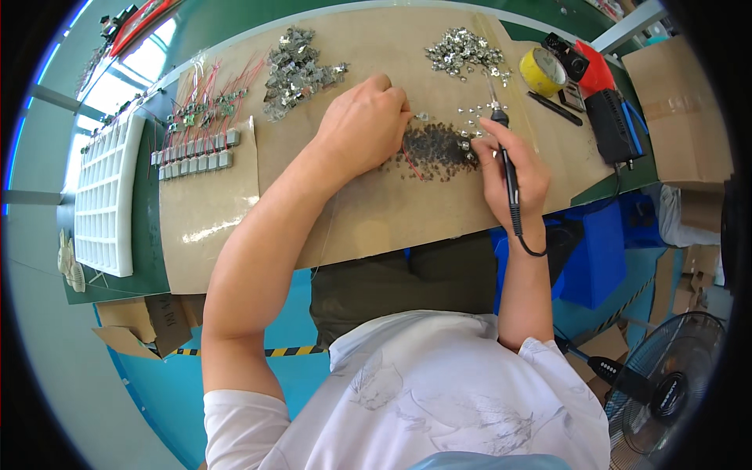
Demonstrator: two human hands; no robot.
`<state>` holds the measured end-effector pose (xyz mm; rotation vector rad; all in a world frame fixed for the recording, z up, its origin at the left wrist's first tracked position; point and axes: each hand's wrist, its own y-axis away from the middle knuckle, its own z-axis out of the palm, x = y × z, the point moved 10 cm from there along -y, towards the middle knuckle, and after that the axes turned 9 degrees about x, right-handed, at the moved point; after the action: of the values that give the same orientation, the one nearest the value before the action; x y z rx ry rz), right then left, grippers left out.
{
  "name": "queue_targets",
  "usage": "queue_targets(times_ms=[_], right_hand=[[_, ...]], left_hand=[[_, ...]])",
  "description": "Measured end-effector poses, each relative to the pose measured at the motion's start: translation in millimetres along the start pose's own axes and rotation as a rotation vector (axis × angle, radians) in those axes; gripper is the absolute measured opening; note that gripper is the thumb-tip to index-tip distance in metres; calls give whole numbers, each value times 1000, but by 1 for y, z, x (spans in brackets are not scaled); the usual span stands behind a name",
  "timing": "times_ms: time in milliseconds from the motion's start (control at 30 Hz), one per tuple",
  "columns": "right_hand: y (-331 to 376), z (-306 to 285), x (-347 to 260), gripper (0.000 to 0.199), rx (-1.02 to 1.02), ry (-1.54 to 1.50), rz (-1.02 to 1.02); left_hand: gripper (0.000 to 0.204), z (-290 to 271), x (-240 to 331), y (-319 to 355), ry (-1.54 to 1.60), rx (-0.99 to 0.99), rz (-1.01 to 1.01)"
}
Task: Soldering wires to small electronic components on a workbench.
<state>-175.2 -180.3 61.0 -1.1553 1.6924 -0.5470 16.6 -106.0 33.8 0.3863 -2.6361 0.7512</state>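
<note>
At the middle of the brown cardboard work sheet: left hand, back turned up, fingers curled and bunched narrow; fingertips largely hidden, cannot tell whether holding or bare. Just beside and below the same fingers: thin red wire, lying at the left part of a loose heap of tiny dark pieces.

At the right edge of the dark heap: right hand, fingers closed around a slim black pen-shaped soldering iron; metal tip aimed toward the far side of the sheet, black cord looping by the wrist. Near the right fingertips: scattered small silver metal parts.

Beyond the hands, left of centre: large heap of flat grey metal pieces. Beyond the hands, at right, near the iron's tip: heap of small shiny silver pieces.

On the left of the sheet: two rows of small grey rectangular blocks; just past these, small green circuit boards with thin red leads. Farther left, on the dark green tabletop: white gridded tray with many compartments.

On the right: yellow roll of tape; slim black stick-shaped tool; black boxy unit. Lower right, off the table: black-caged fan
</note>
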Motion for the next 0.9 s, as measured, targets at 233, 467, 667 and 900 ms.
queue_targets(times_ms=[233, 467, 667, 900], right_hand=[[-6, 18, -13, 46, -91, 21, -92], [-12, 34, -23, 44, -101, 1, -127], [-12, 35, -20, 45, -90, -15, -120], [-11, 31, -18, 48, -60, -5, -108]], left_hand=[[15, 1, -1, 0, 12, 7, -13], [14, -1, 0, 0, 27, 15, -11], [15, 0, -3, 2, 17, 20, -8], [15, 0, -2, 0, 10, 15, -5]])
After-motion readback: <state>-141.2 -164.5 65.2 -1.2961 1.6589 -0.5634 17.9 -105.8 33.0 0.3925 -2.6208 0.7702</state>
